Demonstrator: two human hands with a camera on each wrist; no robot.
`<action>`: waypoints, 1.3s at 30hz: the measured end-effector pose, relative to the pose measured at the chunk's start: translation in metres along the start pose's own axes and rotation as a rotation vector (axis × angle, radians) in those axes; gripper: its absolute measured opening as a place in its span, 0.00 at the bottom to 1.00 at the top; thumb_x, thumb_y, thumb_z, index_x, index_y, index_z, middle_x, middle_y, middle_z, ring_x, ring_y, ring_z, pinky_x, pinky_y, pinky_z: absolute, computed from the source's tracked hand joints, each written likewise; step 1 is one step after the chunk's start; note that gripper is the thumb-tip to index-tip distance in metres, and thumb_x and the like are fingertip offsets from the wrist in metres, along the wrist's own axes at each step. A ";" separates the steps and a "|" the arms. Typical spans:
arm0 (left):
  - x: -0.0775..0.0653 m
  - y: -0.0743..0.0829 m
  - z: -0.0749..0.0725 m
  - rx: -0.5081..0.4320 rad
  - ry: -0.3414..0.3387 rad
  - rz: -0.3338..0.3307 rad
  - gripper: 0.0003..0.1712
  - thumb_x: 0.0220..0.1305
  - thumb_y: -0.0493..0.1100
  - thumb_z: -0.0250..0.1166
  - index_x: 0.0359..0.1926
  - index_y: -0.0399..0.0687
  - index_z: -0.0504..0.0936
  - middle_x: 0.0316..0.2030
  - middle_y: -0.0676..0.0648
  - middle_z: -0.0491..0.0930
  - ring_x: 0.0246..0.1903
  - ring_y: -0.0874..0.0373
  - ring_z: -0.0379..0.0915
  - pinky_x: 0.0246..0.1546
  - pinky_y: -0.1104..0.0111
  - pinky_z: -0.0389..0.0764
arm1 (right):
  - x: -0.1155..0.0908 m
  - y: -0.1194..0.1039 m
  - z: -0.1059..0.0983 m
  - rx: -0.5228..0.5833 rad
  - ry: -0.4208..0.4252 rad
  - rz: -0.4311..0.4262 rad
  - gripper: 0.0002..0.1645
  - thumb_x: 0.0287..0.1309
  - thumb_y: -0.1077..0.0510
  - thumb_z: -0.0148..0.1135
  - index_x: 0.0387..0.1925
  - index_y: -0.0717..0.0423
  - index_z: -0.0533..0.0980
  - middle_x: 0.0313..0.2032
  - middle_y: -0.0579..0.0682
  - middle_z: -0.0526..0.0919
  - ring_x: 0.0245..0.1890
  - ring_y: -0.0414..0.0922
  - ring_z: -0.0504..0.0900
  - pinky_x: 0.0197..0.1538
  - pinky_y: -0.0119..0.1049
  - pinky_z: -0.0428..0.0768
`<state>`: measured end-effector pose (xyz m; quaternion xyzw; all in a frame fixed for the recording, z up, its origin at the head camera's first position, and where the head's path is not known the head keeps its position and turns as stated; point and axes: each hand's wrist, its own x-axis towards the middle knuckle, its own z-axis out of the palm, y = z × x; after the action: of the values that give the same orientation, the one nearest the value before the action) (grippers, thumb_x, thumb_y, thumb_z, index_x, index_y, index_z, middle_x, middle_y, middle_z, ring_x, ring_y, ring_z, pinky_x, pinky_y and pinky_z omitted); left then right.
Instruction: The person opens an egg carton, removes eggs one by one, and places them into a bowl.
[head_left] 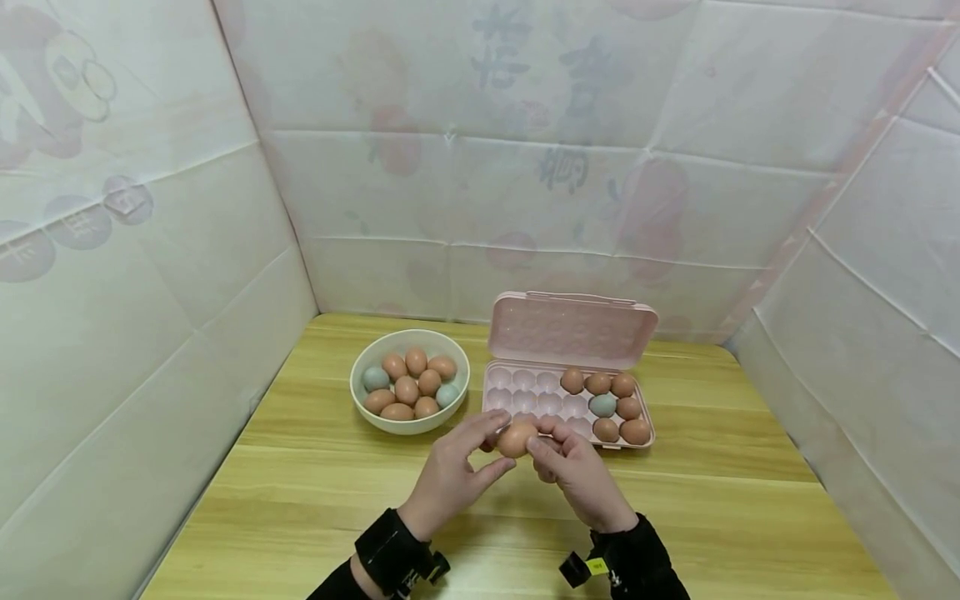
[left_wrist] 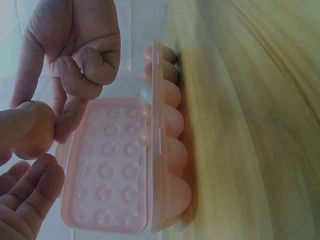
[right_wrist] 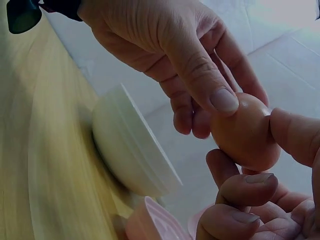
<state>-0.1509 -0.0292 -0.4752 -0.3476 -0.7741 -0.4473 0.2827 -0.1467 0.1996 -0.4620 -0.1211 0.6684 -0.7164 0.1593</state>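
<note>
A brown egg is held between both hands, above the front edge of a pink egg carton. My right hand pinches it from the right with thumb and forefinger. The ring and little fingers of that hand are curled in the left wrist view. From the left, my left hand holds the same egg, with its thumb against the shell in the right wrist view. The carton's right side carries several brown eggs and one pale blue-green egg; the cups at its left are bare.
A cream bowl stands left of the carton, with several brown eggs and two pale blue-green ones in it. The carton's lid stands open at the back. Fabric walls enclose the wooden table behind and at both sides.
</note>
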 end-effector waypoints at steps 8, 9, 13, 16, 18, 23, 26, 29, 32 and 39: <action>-0.001 0.005 0.000 -0.027 -0.023 -0.027 0.31 0.55 0.38 0.84 0.60 0.40 0.85 0.61 0.39 0.86 0.52 0.52 0.87 0.47 0.72 0.89 | -0.003 0.001 0.004 0.013 -0.003 -0.009 0.15 0.81 0.54 0.57 0.63 0.51 0.74 0.37 0.35 0.80 0.29 0.36 0.66 0.38 0.41 0.57; -0.001 0.006 0.001 -0.031 -0.028 -0.035 0.30 0.55 0.38 0.83 0.59 0.40 0.85 0.60 0.39 0.86 0.51 0.53 0.87 0.47 0.72 0.88 | -0.004 0.002 0.004 0.017 -0.005 -0.010 0.15 0.82 0.54 0.57 0.63 0.51 0.74 0.37 0.35 0.79 0.30 0.36 0.66 0.38 0.42 0.56; -0.001 0.007 0.001 -0.041 -0.033 -0.043 0.28 0.56 0.38 0.83 0.58 0.41 0.85 0.59 0.42 0.86 0.49 0.56 0.85 0.45 0.72 0.88 | -0.004 0.004 0.005 0.028 -0.013 -0.020 0.15 0.82 0.55 0.56 0.63 0.52 0.74 0.38 0.35 0.81 0.30 0.36 0.66 0.39 0.43 0.56; -0.001 0.007 0.001 -0.038 -0.033 -0.035 0.27 0.57 0.38 0.82 0.58 0.42 0.85 0.58 0.43 0.86 0.47 0.57 0.84 0.44 0.72 0.87 | -0.005 0.004 0.005 0.032 -0.023 -0.031 0.16 0.82 0.56 0.55 0.64 0.54 0.74 0.38 0.35 0.80 0.29 0.37 0.65 0.39 0.43 0.56; -0.002 0.007 0.001 -0.031 -0.030 -0.025 0.28 0.57 0.38 0.82 0.58 0.42 0.85 0.58 0.43 0.87 0.47 0.57 0.84 0.43 0.72 0.87 | -0.005 0.004 0.006 0.033 -0.025 -0.032 0.16 0.82 0.56 0.55 0.64 0.54 0.74 0.37 0.35 0.80 0.29 0.38 0.64 0.39 0.44 0.56; -0.003 0.006 0.000 -0.031 -0.034 -0.024 0.28 0.58 0.37 0.82 0.59 0.43 0.85 0.57 0.43 0.87 0.45 0.59 0.83 0.41 0.70 0.87 | -0.006 0.004 0.007 0.024 -0.024 -0.031 0.15 0.82 0.56 0.55 0.63 0.56 0.73 0.35 0.35 0.77 0.28 0.39 0.62 0.38 0.41 0.56; -0.003 0.006 -0.001 -0.031 -0.037 -0.028 0.28 0.58 0.37 0.82 0.59 0.43 0.84 0.57 0.44 0.87 0.45 0.59 0.83 0.41 0.70 0.88 | -0.007 0.003 0.007 0.012 -0.019 -0.023 0.17 0.82 0.55 0.55 0.63 0.58 0.72 0.33 0.36 0.75 0.28 0.39 0.61 0.37 0.40 0.57; -0.004 0.005 -0.002 -0.024 -0.037 -0.033 0.29 0.58 0.37 0.82 0.60 0.43 0.84 0.57 0.45 0.87 0.46 0.59 0.84 0.41 0.70 0.88 | -0.007 0.002 0.007 -0.003 -0.008 -0.005 0.19 0.82 0.55 0.55 0.65 0.60 0.71 0.33 0.36 0.74 0.28 0.39 0.62 0.37 0.40 0.57; -0.005 0.004 -0.004 -0.011 -0.032 -0.042 0.30 0.57 0.36 0.82 0.60 0.43 0.84 0.56 0.44 0.87 0.47 0.58 0.85 0.42 0.71 0.88 | -0.006 0.002 0.007 -0.011 0.004 0.009 0.22 0.82 0.54 0.56 0.66 0.63 0.70 0.32 0.37 0.73 0.29 0.40 0.62 0.38 0.43 0.56; 0.000 -0.002 -0.016 0.053 -0.038 -0.039 0.31 0.56 0.36 0.83 0.61 0.41 0.84 0.55 0.43 0.88 0.47 0.57 0.86 0.46 0.71 0.88 | -0.005 0.006 0.004 -0.026 0.001 0.005 0.24 0.82 0.54 0.56 0.68 0.66 0.69 0.45 0.36 0.88 0.28 0.39 0.62 0.37 0.39 0.59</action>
<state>-0.1505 -0.0445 -0.4696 -0.3332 -0.7975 -0.4254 0.2683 -0.1401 0.1978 -0.4672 -0.1210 0.6780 -0.7073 0.1592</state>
